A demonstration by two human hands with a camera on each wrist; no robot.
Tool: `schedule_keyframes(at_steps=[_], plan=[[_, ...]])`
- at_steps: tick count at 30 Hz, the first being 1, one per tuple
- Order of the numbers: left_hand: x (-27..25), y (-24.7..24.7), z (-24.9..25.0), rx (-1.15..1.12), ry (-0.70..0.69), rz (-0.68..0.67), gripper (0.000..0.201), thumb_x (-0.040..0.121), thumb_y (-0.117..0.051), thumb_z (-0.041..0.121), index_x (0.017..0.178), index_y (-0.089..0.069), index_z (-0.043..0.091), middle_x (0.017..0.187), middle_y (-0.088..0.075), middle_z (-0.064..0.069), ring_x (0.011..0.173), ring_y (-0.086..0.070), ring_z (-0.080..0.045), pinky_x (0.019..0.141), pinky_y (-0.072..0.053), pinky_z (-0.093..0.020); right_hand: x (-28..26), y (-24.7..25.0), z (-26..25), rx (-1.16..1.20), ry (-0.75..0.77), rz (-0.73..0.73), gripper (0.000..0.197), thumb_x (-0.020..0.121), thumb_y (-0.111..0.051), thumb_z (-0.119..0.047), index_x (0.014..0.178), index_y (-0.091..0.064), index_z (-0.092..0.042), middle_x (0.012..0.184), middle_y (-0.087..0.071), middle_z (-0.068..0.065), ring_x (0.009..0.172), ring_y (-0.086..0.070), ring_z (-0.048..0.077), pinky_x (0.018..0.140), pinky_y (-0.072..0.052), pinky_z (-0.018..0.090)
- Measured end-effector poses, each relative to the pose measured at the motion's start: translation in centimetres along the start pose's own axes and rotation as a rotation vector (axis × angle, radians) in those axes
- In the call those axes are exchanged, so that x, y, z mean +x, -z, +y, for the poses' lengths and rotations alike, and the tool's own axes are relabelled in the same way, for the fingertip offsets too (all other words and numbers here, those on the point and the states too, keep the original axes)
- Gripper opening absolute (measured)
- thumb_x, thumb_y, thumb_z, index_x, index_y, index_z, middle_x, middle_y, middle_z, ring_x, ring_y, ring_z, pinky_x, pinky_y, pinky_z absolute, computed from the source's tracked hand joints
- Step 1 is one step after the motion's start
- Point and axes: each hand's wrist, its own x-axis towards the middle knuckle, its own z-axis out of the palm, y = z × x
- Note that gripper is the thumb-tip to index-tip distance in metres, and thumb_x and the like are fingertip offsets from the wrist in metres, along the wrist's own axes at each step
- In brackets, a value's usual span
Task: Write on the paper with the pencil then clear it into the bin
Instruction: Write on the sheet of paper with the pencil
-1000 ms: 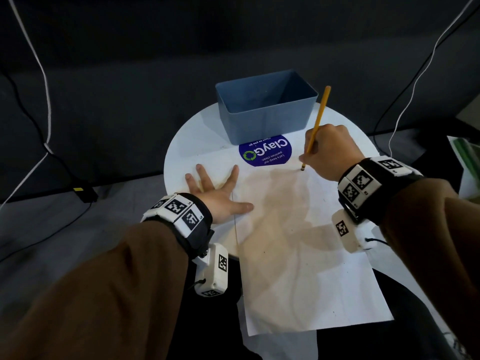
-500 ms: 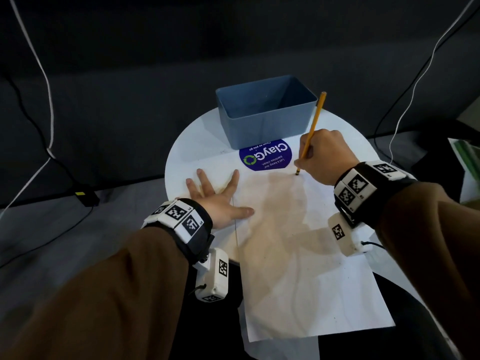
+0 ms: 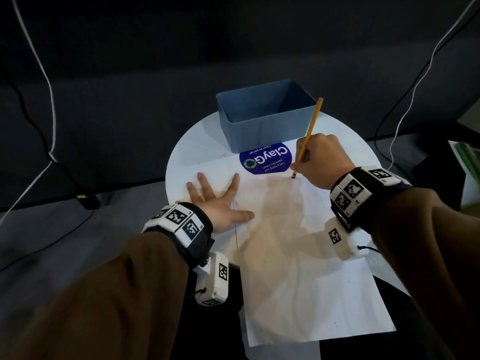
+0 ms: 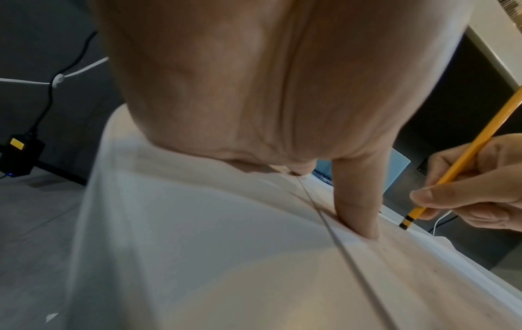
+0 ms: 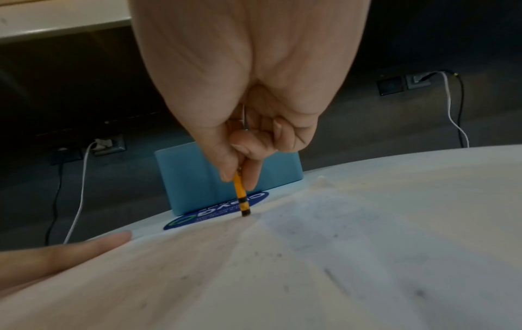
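The fingers (image 5: 226, 165) of the right hand (image 3: 320, 162) were curled and pinched round the lower shaft of the yellow pencil (image 3: 307, 137), thumb on one side and fingertips on the other, just above its black-banded end. That end touched the paper (image 3: 298, 255) at the sheet's far edge, just on the near side of the round purple sticker (image 3: 265, 158). The pencil leaned away from the person, so that its upper end stood in front of the near right corner of the blue bin (image 3: 265, 123).

The left hand (image 3: 217, 203) lay flat with its fingers spread wide and straight. Its thumb (image 4: 357, 201) pressed down on the left margin of the paper (the left wrist view showed the thumb tip on the sheet just right of its edge), while the other fingers rested on the bare white table (image 3: 192, 154) to the left of the paper.

The paper lay lengthwise toward the person, its far end on the table just short of the bin, its near end hanging past the table's near rim. Faint grey specks and smudges showed on it in the right wrist view; I could not tell whether any were writing. The bin stood open at the far side of the table, beyond the sticker and touching its far edge. Both wrists wore black bands (image 3: 363, 193) with square markers, over brown sleeves (image 3: 104, 294).
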Motion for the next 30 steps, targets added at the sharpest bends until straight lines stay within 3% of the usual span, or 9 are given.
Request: schedule_keyframes(at_steps=[6, 10, 15, 20, 24, 27, 30], plan=[[-0.2, 0.2, 0.3, -0.014, 0.005, -0.003, 0.096, 0.086, -0.049, 0.076, 0.148, 0.021, 0.054, 0.152, 0.040, -0.023, 0.139, 0.033, -0.051, 0.114, 0.012, -0.062, 0.0, -1.2, -1.8, 0.070, 0.048, -0.004, 0.033, 0.088, -0.078, -0.021, 0.072, -0.050, -0.021, 0.088, -0.062, 0.002, 0.095, -0.059, 0.020, 0.072, -0.047, 0.028], [-0.2, 0.2, 0.2, -0.016, 0.003, -0.006, 0.096, 0.086, -0.048, 0.076, 0.148, 0.022, 0.054, 0.151, 0.042, -0.023, 0.139, 0.034, -0.051, 0.115, 0.012, -0.061, 0.1, -0.7, -0.8, 0.028, 0.008, -0.007, 0.027, 0.088, -0.079, -0.023, 0.082, -0.054, -0.017, 0.090, -0.059, -0.001, 0.095, -0.056, 0.016, 0.072, -0.046, 0.028], [0.1, 0.0, 0.2, -0.032, 0.003, -0.005, 0.097, 0.085, -0.050, 0.076, 0.146, 0.022, 0.056, 0.150, 0.043, -0.021, 0.138, 0.036, -0.051, 0.116, 0.012, -0.062, 0.3, 0.0, 0.7, 0.019, -0.054, 0.049, 0.025, 0.086, -0.078, -0.017, 0.072, -0.058, -0.013, 0.075, -0.061, 0.003, 0.084, -0.062, 0.023, 0.059, -0.041, 0.024], [-0.2, 0.0, 0.3, -0.064, 0.000, 0.001, 0.095, 0.086, -0.051, 0.075, 0.148, 0.019, 0.056, 0.154, 0.037, -0.023, 0.140, 0.032, -0.051, 0.116, 0.011, -0.061, -0.2, -1.2, -1.0, 0.071, 0.031, 0.024, 0.025, 0.088, -0.079, -0.025, 0.083, -0.057, -0.014, 0.090, -0.063, 0.003, 0.096, -0.056, 0.019, 0.071, -0.046, 0.028], [-0.1, 0.0, 0.3, -0.045, 0.002, 0.002, 0.096, 0.085, -0.050, 0.076, 0.147, 0.020, 0.056, 0.153, 0.040, -0.022, 0.139, 0.034, -0.050, 0.115, 0.011, -0.061, -0.1, -0.9, 0.0, 0.048, -0.019, 0.023, 0.025, 0.087, -0.080, -0.024, 0.081, -0.056, -0.016, 0.086, -0.059, -0.001, 0.088, -0.057, 0.017, 0.066, -0.043, 0.024], [0.0, -0.1, 0.2, -0.020, 0.011, 0.000, 0.097, 0.085, -0.049, 0.077, 0.146, 0.022, 0.057, 0.151, 0.043, -0.020, 0.139, 0.035, -0.050, 0.115, 0.011, -0.063, 0.0, 0.0, 1.2, 0.021, -0.095, 0.051, 0.023, 0.086, -0.079, -0.016, 0.074, -0.060, -0.012, 0.076, -0.062, 0.003, 0.078, -0.062, 0.022, 0.058, -0.041, 0.023], [0.0, -0.1, 0.1, -0.031, 0.010, -0.002, 0.096, 0.085, -0.050, 0.077, 0.146, 0.022, 0.057, 0.152, 0.042, -0.020, 0.139, 0.035, -0.050, 0.116, 0.011, -0.063, -0.2, -0.2, 0.6, 0.035, -0.076, 0.063, 0.020, 0.087, -0.078, -0.018, 0.076, -0.062, -0.011, 0.078, -0.064, 0.004, 0.080, -0.062, 0.022, 0.057, -0.040, 0.021]])
